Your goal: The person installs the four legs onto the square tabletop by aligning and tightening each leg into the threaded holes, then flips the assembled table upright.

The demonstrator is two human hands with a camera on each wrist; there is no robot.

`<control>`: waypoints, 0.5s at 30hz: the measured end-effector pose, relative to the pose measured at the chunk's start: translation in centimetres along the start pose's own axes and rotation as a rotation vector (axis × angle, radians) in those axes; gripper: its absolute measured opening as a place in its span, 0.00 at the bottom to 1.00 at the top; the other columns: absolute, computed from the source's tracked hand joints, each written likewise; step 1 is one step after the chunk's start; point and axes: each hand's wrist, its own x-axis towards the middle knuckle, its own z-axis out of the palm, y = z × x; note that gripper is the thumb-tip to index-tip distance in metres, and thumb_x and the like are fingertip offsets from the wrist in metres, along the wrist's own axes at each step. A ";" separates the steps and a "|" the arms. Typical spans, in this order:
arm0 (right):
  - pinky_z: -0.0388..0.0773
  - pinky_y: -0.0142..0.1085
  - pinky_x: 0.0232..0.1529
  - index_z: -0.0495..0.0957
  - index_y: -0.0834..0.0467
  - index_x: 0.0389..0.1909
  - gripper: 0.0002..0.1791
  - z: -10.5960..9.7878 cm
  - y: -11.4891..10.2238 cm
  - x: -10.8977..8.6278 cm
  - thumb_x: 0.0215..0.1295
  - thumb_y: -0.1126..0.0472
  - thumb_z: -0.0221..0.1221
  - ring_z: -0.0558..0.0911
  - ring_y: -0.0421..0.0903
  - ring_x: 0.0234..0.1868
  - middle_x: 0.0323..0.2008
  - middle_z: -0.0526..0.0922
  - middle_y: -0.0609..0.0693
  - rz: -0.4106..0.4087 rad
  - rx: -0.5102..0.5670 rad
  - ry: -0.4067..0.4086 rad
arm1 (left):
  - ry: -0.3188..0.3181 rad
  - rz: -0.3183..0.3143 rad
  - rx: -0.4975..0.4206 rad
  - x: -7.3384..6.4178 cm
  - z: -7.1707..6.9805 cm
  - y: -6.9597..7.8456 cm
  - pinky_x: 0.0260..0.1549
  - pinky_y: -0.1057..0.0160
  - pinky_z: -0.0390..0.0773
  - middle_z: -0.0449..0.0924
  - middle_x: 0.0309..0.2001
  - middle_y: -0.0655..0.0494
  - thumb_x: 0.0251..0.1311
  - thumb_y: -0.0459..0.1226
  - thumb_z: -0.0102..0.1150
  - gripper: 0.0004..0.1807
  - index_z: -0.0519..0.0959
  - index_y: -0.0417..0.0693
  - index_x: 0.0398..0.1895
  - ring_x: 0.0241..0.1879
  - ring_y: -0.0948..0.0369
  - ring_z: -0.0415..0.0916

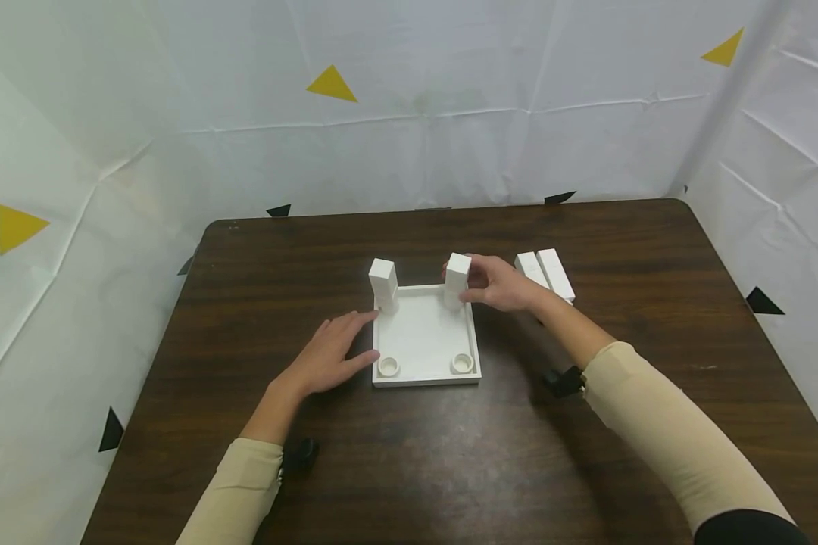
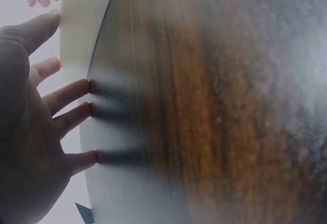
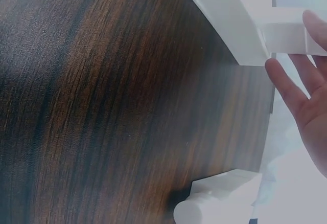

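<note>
A white square tray (image 1: 423, 333) with a raised rim lies on the table, a round socket (image 1: 462, 364) at its near right corner and another socket (image 1: 388, 367) at its near left. White square posts stand at the two far corners, a left post (image 1: 383, 280) and a right post (image 1: 457, 274). My right hand (image 1: 501, 284) grips the right post between thumb and fingers; in the right wrist view this post (image 3: 288, 32) meets the tray's corner. My left hand (image 1: 330, 354), fingers spread and fairly straight, touches the tray's left edge with thumb and fingertips.
Two more white posts (image 1: 555, 274) lie side by side on the dark wooden table (image 1: 300, 257), beyond my right forearm. One shows a round end (image 3: 188, 211) in the right wrist view. White sheeting (image 1: 423, 68) hangs behind the table and at both sides.
</note>
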 end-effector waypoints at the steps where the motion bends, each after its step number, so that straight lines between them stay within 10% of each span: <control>1: 0.75 0.49 0.57 0.69 0.70 0.60 0.28 0.0 0.0 0.0 0.58 0.77 0.64 0.77 0.61 0.58 0.56 0.76 0.66 0.008 -0.022 0.012 | 0.001 -0.001 0.001 0.0 0.0 0.0 0.69 0.39 0.45 0.57 0.75 0.54 0.64 0.65 0.49 0.40 0.55 0.64 0.76 0.75 0.53 0.49; 15: 0.77 0.49 0.52 0.73 0.61 0.56 0.28 0.5 -0.7 -0.2 0.55 0.66 0.72 0.82 0.54 0.49 0.49 0.82 0.57 0.091 -0.213 0.109 | 0.003 -0.002 0.004 -0.2 -0.1 0.0 0.69 0.39 0.44 0.56 0.75 0.53 0.64 0.64 0.49 0.40 0.55 0.64 0.76 0.75 0.53 0.49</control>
